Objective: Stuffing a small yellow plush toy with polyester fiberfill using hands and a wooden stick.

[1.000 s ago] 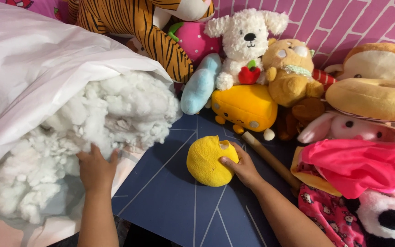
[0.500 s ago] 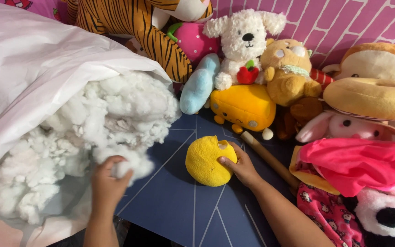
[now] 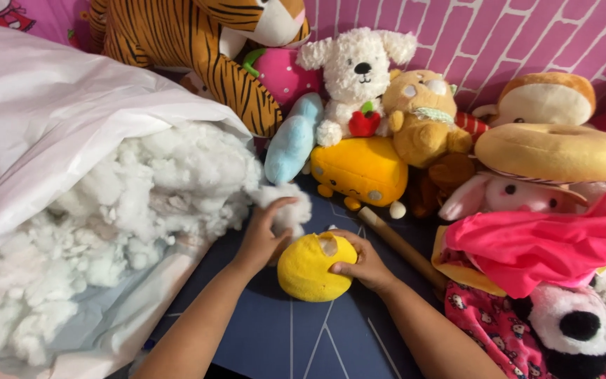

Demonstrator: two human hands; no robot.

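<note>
Stuffing (image 3: 106, 231) fills the big white plastic bag (image 3: 57, 119) on your left, the largest thing before you, its mouth lying open toward the dark blue surface (image 3: 331, 344); white fluff spills from it down to the mat's edge. Behind it a striped tiger plush (image 3: 198, 49) leans against the pink brick-patterned wall (image 3: 513, 35); a row of soft toys crowds the back and right side: a tan ring-shaped cushion (image 3: 552, 151), a white puppy (image 3: 355, 70) clutching something red, a tan bear (image 3: 422, 116), a yellow block-shaped plush (image 3: 362, 168) with small feet, a pale blue plush (image 3: 290, 147), and a bright pink cloth (image 3: 534, 242) draped over the pile at right; a wooden stick (image 3: 398, 242) lies slantwise on the surface just beside your right wrist. At the centre, resting on the surface, sits the yellow ball plush (image 3: 310, 270), with a small opening in its top showing white inside. Your right hand (image 3: 362, 263) is wrapped against its right side, fingers closed on the fabric near the opening. Your left hand (image 3: 264, 235) is pinched shut on a small tuft of stuffing (image 3: 289, 207), held just above and to the left of the yellow ball, close to the opening.
</note>
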